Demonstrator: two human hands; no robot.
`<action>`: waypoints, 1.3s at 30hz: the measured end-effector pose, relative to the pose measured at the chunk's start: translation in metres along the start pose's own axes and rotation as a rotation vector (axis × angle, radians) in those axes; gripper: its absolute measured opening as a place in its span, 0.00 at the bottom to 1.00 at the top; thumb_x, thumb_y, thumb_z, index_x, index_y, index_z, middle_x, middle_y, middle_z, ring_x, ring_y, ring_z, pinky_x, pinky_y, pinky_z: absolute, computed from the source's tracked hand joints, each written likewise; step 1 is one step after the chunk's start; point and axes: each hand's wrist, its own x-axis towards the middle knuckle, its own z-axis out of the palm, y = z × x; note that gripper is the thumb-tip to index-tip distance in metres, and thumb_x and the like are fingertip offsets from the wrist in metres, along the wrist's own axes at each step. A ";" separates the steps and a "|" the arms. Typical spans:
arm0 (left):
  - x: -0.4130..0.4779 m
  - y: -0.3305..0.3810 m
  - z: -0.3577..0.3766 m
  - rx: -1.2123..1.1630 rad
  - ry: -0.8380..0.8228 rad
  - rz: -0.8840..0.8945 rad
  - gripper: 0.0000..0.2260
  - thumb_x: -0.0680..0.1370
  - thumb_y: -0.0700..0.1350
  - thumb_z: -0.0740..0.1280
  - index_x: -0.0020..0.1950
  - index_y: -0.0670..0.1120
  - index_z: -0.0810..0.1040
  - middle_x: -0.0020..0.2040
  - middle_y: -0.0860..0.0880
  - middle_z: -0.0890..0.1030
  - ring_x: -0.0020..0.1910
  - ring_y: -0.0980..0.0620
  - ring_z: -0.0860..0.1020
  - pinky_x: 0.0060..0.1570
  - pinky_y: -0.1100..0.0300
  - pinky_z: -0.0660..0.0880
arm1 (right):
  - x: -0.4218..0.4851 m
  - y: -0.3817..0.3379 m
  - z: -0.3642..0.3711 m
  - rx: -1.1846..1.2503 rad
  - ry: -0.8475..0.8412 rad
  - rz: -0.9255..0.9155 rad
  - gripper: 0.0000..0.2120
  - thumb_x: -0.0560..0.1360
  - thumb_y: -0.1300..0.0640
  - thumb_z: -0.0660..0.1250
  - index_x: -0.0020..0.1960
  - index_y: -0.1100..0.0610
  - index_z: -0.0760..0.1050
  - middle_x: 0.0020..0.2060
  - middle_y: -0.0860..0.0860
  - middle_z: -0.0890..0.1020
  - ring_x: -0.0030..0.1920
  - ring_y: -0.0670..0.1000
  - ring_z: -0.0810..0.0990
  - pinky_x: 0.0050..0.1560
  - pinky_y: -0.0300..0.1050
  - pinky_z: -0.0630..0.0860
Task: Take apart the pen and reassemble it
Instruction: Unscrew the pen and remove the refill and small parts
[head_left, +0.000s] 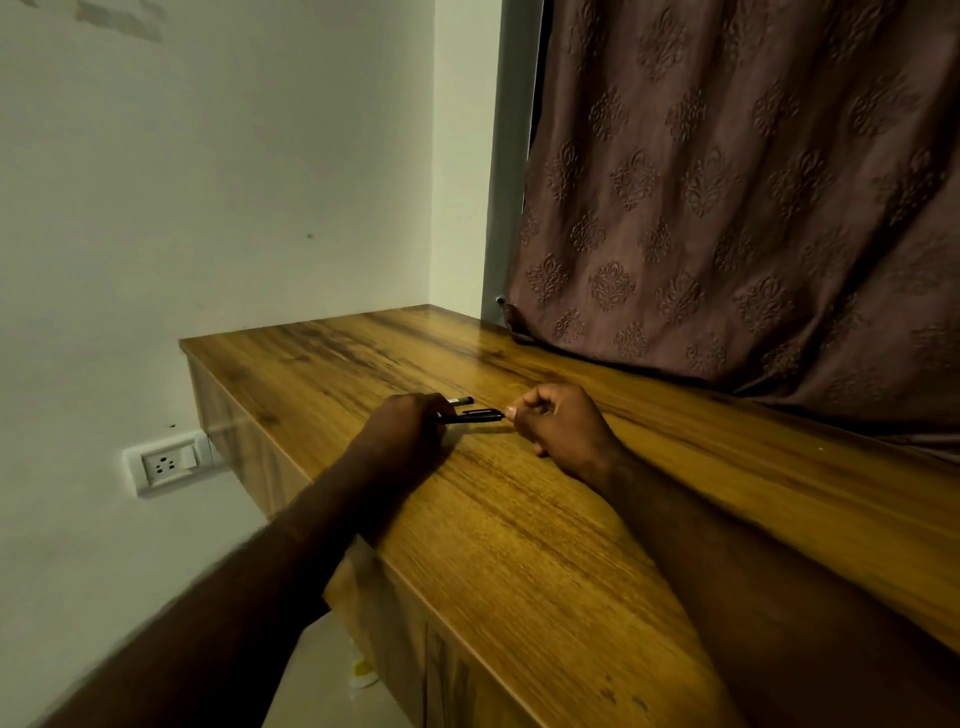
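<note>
Wooden counter (519, 545): the front edge runs diagonally from the far-left corner down to the bottom of the view. The far end butts up to the white wall (208, 208). The patterned brown curtain (727, 208) drapes onto the back-right side of the top. Bare wood shows all around the hands, out to the far corner and back to the curtain hem. Both forearms lie along the top, and the left one crosses the front edge.

Left hand (405, 426): knuckles up, fingers curled round the left end of the black pen (472, 415). The pen lies about level just above the wood and sticks out to the right.

Right hand (561, 426): fingers curled in, heel of the hand on the counter. Thumb and forefinger pinch the pen's right end.

The pen spans the gap between the two hands, mid-counter, well clear of both edges.

A silver-and-black piece (462, 400) pokes out just behind the left hand's knuckles, beside the pen. Can't tell if it's held or lying on the wood.

Cabinet front (467, 675) below the top is closed, contents not visible. Wall socket (169, 464) sits low on the wall left of the counter. A yellow-white object (363, 670) is on the floor by the cabinet base, too blurred to identify.
</note>
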 end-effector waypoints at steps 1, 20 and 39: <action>0.000 0.001 -0.001 0.001 -0.005 -0.002 0.09 0.72 0.48 0.71 0.52 0.48 0.80 0.44 0.47 0.83 0.39 0.52 0.80 0.38 0.59 0.75 | -0.001 0.000 0.001 0.025 -0.016 0.012 0.05 0.75 0.60 0.69 0.45 0.63 0.79 0.31 0.53 0.76 0.24 0.46 0.70 0.23 0.38 0.68; -0.005 0.008 -0.008 0.016 -0.020 -0.029 0.09 0.74 0.48 0.68 0.51 0.46 0.81 0.44 0.45 0.83 0.40 0.49 0.80 0.39 0.57 0.76 | 0.000 0.004 -0.008 -0.007 -0.031 0.110 0.07 0.76 0.65 0.65 0.40 0.58 0.75 0.32 0.52 0.80 0.24 0.45 0.71 0.20 0.36 0.66; 0.000 -0.001 -0.008 0.156 -0.182 0.050 0.09 0.77 0.47 0.64 0.52 0.49 0.82 0.50 0.44 0.78 0.48 0.49 0.76 0.46 0.59 0.73 | 0.004 0.019 -0.036 -0.354 -0.022 0.079 0.07 0.69 0.59 0.75 0.47 0.58 0.85 0.47 0.52 0.87 0.46 0.47 0.82 0.53 0.41 0.75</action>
